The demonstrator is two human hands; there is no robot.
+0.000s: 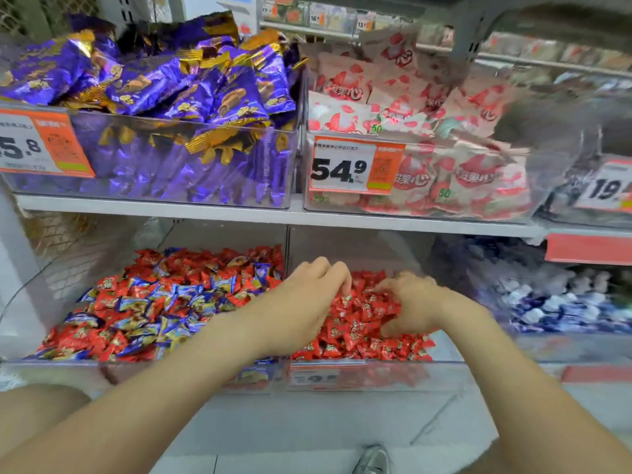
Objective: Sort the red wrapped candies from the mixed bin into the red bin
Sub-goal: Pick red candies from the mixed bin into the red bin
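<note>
The mixed bin (pixel 20 302) on the lower shelf at left holds red and blue wrapped candies (pixel 160 302). To its right, the red bin (pixel 444 366) holds a pile of red wrapped candies (pixel 362 333). Both my hands are over the red bin. My left hand (pixel 304 302) hovers with its fingers curled and bunched downward, tips just above the pile; its palm side is hidden. My right hand (pixel 410 302), blurred, has curled fingers and thumb dug into the red candies.
The upper shelf carries a clear bin of purple packets (pixel 154 97) and a bin of pink-and-white packets (pixel 427 107), with price tags (pixel 355 165) on the fronts. A bin of blue-and-white candies (pixel 554 302) sits right of the red bin. A shoe (pixel 374 460) shows on the floor.
</note>
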